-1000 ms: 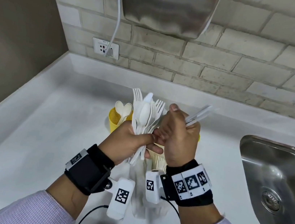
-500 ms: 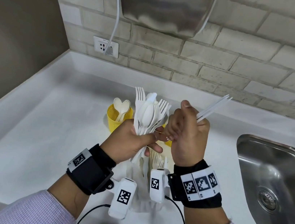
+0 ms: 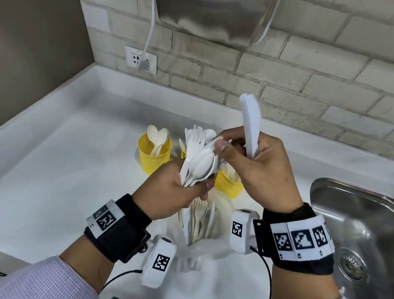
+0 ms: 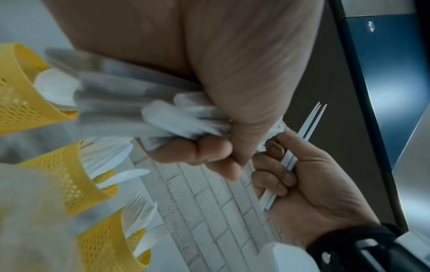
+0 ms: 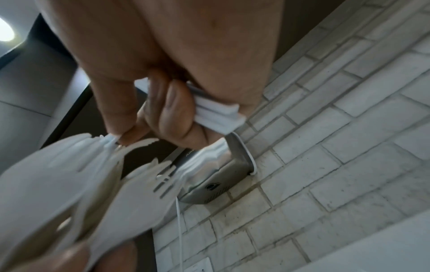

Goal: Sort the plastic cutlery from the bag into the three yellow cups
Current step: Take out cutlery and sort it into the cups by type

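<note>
White bench (image 3: 42, 178) in a corner under a grey brick wall (image 3: 328, 74); steel sink (image 3: 368, 237) at right, steel wall-mounted unit (image 3: 211, 2) above, its white cable (image 3: 150, 28) running to a socket (image 3: 140, 59). White plastic bag (image 3: 201, 256) lies on the bench just in front of the person, more white cutlery visible inside its mouth. Three yellow mesh cups (image 4: 76, 184) stand in a row behind the bag: left cup (image 3: 153, 153) has spoons, right cup (image 3: 228, 183) partly hidden behind the hands, middle one mostly hidden in head view. Wrist view shows forks in one cup and what look like knives in another.

Left hand (image 3: 174, 194) is fisted round a mixed bundle of forks and spoons (image 3: 198, 159), handles in the fist, heads fanned upward over the cups. Right hand (image 3: 261, 173) has its lower fingers curled round a small stack of flat white knives (image 3: 250, 124) that sticks up toward the wall, while its thumb and forefinger pinch the tip of one piece in the left hand's bundle. Both hands are held above the bench, touching each other at the bundle.
</note>
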Demonstrator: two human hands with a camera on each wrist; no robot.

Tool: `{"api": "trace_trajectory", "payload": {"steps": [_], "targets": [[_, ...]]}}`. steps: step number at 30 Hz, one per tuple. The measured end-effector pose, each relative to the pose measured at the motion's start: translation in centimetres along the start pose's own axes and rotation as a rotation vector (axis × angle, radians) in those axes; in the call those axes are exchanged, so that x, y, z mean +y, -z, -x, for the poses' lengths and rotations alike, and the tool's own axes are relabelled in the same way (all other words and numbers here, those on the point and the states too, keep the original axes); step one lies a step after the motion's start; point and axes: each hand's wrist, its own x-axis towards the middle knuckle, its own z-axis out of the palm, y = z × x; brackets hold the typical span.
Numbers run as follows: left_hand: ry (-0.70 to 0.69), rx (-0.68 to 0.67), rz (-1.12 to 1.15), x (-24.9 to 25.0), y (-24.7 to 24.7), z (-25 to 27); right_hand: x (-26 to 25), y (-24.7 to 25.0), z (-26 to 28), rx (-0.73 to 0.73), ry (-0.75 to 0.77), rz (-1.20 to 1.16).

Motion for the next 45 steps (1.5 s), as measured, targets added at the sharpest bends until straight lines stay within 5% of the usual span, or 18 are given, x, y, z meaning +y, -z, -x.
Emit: {"api": "trace_trajectory", "payload": {"steps": [10,17,29,34,45], "targets": [[-0.045,0.04,-0.121,-1.5,-2.4,0.8,0.2,2.0,1.3,0.165,-0.131,-0.502],[-0.112,0.055,-0.146,-1.0,-3.4,0.4,0.5,2.4,2.8,0.049,-0.081,-0.173],[-0.168,0.153,-0.125,-0.3,-4.6,0.8,-1.0,5.2,3.0,0.559,-0.038,-0.852],[-0.157,0.152,-0.122,-0.2,-4.9,0.5,-1.3,4.8,3.6,0.517,0.054,-0.595],[-0.129,0.136,-0.115,-0.2,-5.2,-1.2,0.0,5.0,4.2,0.042,0.032,0.081]]}}
